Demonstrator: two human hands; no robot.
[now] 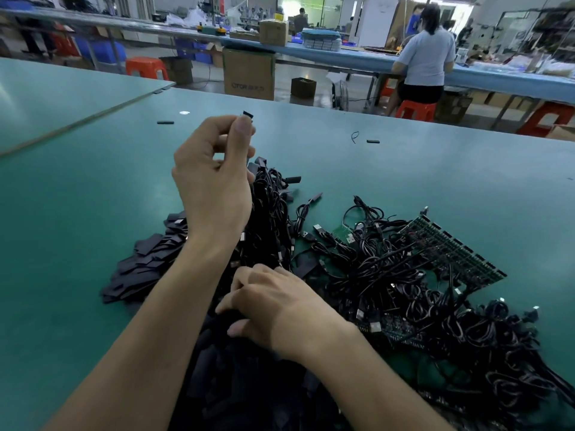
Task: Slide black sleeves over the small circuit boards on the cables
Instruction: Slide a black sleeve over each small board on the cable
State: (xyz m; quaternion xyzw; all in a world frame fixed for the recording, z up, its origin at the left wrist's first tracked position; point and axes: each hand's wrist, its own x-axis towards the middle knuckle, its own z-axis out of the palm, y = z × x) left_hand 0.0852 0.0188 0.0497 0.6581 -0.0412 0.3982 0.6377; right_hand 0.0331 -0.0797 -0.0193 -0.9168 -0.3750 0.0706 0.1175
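Broadly, the green counter [93, 197] fills the frame. Across its lower right sprawls a tangle of black cables [404, 290], a few ending in small green circuit boards [342, 234]. A heap of flat black sleeves [140, 269] lies at lower left, and a green panel of boards [451, 247] sits right of centre.

The left hand [211, 181] is raised at centre, thumb and forefinger pinched on a small black piece [248, 114] — likely a sleeve, though I cannot tell whether a board is inside it. The right hand [273, 306] is low at bottom centre with its fingers curled into the dark pile; whether it has hold of anything is hidden.

The risk, as I judge it, is that the cables are so knotted that pulling one drags its neighbours, and a flattened sleeve may snag on a board's corner.

The black piece pokes out just above the left thumb tip, and the sleeve heap lies just left of that forearm in the frame.
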